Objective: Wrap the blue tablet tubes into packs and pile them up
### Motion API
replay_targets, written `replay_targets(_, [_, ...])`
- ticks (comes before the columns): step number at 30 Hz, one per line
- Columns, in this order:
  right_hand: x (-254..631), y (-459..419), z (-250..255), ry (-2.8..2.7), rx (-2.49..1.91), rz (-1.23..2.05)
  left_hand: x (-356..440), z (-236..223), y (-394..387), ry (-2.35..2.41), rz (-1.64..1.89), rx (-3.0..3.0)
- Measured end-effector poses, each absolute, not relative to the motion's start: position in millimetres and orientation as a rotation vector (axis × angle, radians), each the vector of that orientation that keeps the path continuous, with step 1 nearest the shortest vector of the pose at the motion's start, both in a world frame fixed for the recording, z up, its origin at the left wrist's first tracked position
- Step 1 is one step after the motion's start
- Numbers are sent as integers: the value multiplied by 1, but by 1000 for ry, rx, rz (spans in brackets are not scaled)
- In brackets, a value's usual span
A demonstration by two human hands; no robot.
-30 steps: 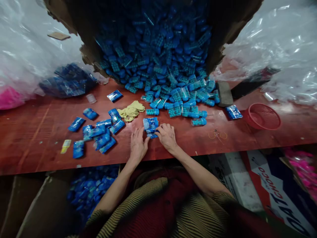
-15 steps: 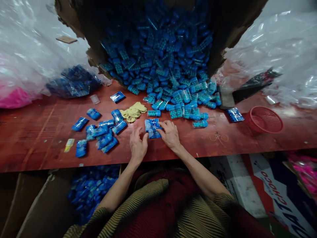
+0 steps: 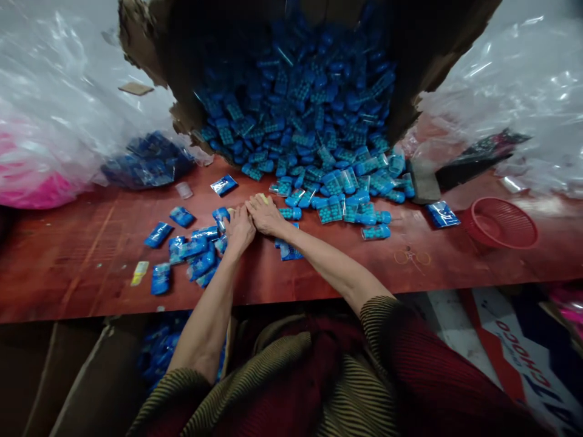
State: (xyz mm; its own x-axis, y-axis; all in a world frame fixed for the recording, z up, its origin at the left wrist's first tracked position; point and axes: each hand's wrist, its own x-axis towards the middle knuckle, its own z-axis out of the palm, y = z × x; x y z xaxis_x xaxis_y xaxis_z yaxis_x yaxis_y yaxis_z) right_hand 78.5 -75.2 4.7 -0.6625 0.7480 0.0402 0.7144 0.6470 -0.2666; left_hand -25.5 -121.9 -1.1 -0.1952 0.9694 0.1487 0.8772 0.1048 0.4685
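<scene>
My right hand (image 3: pixel 265 215) is closed over a crumpled yellow cloth (image 3: pixel 263 198), which it mostly hides. Right beside it, touching, my left hand (image 3: pixel 240 229) has its fingers bent down onto the cloth's left part. Small flat blue printed packets (image 3: pixel 291 251) lie partly covered by my right forearm. Just left of my left hand is a loose group of bottles in blue printed wrappers (image 3: pixel 194 247). Clear bottles with blue caps and blue round pieces inside (image 3: pixel 330 209) lie to the right of my hands.
A torn cardboard box (image 3: pixel 148 42) spills many blue-capped bottles onto the red table (image 3: pixel 328 273). A red plastic basket (image 3: pixel 503 223) and a blue packet stack (image 3: pixel 443 214) stand at right. Clear plastic bags (image 3: pixel 54 91) flank the box. A yellow label (image 3: pixel 139 273) lies at left.
Both hands have left the flat blue packets and moved left and forward onto the yellow cloth. The packets stay on the table. The view has shifted slightly.
</scene>
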Motion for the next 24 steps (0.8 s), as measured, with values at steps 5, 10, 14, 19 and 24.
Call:
replay_targets(5, [119, -105, 28, -2833, -972, 384, -27, -17, -130, 2163, 531, 1954])
replay_targets(10, [188, -164, 26, -2645, -1350, 407, -24, -14, -131, 2182, 655, 1937])
replay_targets(14, [211, -192, -6, -2559, -1487, 382, -2, -5, -156, 2211, 790, 1901])
replay_targets(19, [205, -199, -20, -2398, -1496, 280, 27, 2, -215, 2042, 1099, 1756])
replay_targets(24, [206, -200, -14, -2298, -1501, 228, 48, 0, -242, 1709, 1202, 1038])
